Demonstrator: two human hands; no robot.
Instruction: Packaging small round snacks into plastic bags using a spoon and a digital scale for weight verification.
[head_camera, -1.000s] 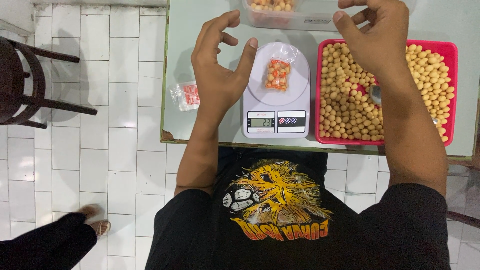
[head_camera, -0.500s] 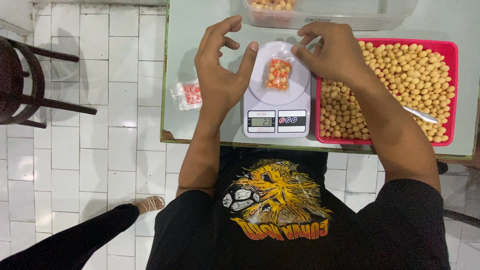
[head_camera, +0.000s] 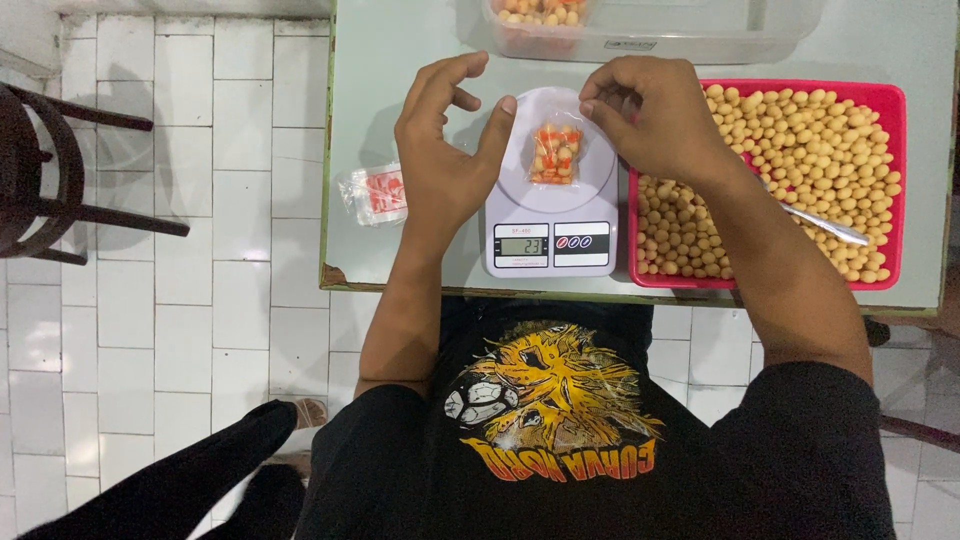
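A white kitchen scale (head_camera: 548, 245) stands on the pale green table (head_camera: 380, 100) before me. On its round plate lies a small clear bag (head_camera: 557, 153) of orange and tan nuts. My right hand (head_camera: 655, 120) is curled over the plate's upper right, thumb and forefinger pinching the bag's clear top edge. My left hand (head_camera: 445, 150) hovers just left of the scale, fingers spread, thumb tip close to the plate's rim, holding nothing.
A red tray (head_camera: 893, 100) of round tan nuts with a metal spoon (head_camera: 825, 225) sits right of the scale. A clear tub (head_camera: 690, 30) of filled bags is behind. Empty bags (head_camera: 375, 192) lie left. A dark chair (head_camera: 40, 180) and another person's foot (head_camera: 305, 412) are on the tiled floor.
My right hand came from above the red tray leftward to the bag on the scale and closed on its top. The left hand barely shifted. The other person's foot moved right.
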